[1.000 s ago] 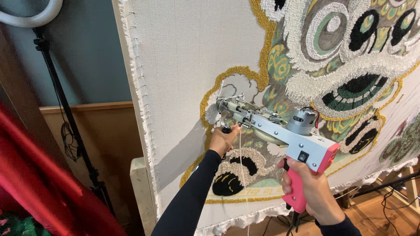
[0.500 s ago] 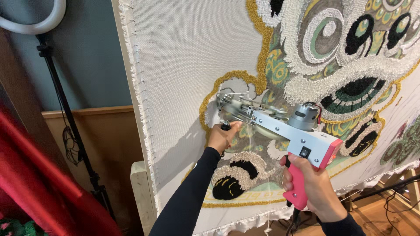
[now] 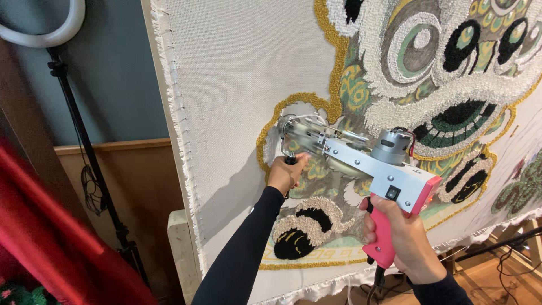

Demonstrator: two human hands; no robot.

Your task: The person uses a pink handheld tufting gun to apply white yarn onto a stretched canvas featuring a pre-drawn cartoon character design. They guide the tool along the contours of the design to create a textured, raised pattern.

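I hold a tufting gun [image 3: 361,161] with a silver body and pink grip against a stretched white cloth [image 3: 237,73]. My right hand [image 3: 403,240] is closed around the pink grip low on the right. My left hand [image 3: 287,172] grips the black front handle under the gun's nose. The needle end presses into a white tufted patch ringed with gold yarn [image 3: 293,101]. A tufted lion-face design [image 3: 440,68] in white, green, black and gold fills the cloth's right side.
The cloth is stretched on a wooden frame [image 3: 180,243]. A ring light on a black stand [image 3: 73,113] rises at the left before a grey wall. Red fabric [image 3: 51,243] hangs at the lower left. Cables [image 3: 508,254] lie on the wooden floor at right.
The gun and both hands have shifted slightly up the cloth along the gold-ringed patch; both grips are unchanged.
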